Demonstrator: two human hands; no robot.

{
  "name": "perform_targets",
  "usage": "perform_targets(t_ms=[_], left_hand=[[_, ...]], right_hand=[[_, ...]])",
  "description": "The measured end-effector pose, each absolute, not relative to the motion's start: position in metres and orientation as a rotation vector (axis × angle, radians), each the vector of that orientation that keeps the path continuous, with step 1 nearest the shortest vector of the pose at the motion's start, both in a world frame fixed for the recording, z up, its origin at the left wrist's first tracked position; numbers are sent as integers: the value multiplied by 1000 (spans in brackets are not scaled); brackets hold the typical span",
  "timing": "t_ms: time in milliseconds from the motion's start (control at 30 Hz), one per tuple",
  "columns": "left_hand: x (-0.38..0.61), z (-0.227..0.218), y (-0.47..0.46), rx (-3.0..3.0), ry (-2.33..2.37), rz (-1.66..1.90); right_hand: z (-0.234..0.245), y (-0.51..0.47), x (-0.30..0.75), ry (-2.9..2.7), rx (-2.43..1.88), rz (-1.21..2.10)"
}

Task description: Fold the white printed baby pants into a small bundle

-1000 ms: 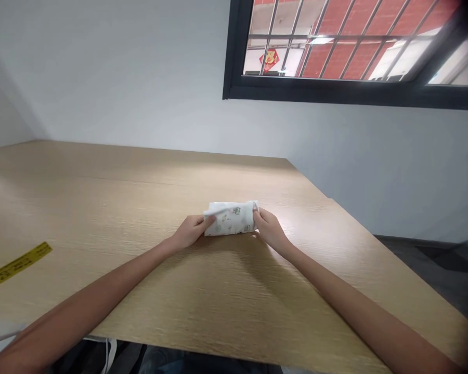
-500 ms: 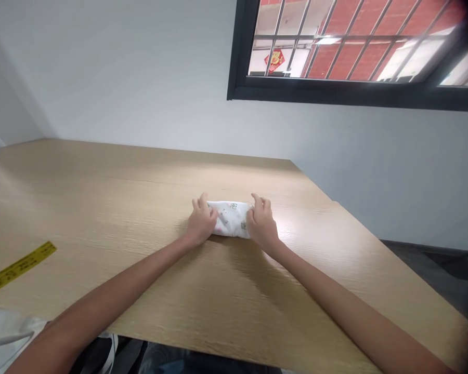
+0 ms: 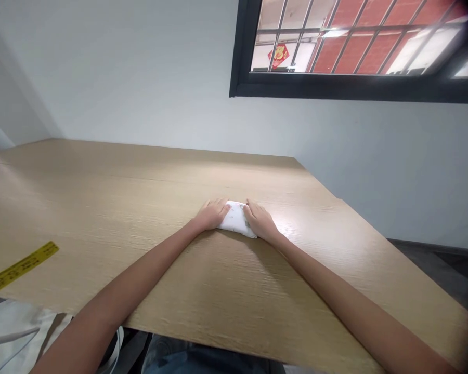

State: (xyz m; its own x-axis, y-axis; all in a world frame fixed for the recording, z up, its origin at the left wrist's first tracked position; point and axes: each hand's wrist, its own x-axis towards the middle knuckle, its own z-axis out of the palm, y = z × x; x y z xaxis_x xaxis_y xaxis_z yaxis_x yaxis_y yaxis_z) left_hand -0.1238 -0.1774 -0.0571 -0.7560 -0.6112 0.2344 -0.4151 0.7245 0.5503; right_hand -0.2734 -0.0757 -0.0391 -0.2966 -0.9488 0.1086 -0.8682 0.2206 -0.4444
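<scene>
Yellow tape measure (image 3: 20,270) lies well apart from your hands, at the far left of the wood-grain tabletop (image 3: 113,192); leave it there. Your left hand (image 3: 212,214) and right hand (image 3: 260,222) grasp the folded white cloth bundle (image 3: 237,218) between them from either end, mid-table, with the fingers lying over it, not clenched. Press both hands inward and downward with equal force, so that the folds stay tight and the bundle sits square on the surface.

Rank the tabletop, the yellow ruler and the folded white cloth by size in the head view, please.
Largest to smallest: the wooden tabletop, the yellow ruler, the folded white cloth; the ruler runs off frame.
</scene>
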Motion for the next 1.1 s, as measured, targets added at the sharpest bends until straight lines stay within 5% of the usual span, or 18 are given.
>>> perform_targets(t_ms=[267,600,1100], left_hand=[[-109,-52,-193,842,-2235,-1040],[-74,-52,-150,998,-1974,-1126],[-59,-41,-116,1057,-2248,-838]], right_hand=[[-39,-11,-265,2113,-1275,-1207],[-49,-61,-267,1986,-1492,-1257],[-49,-68,-252,2038,-1889,-1063]])
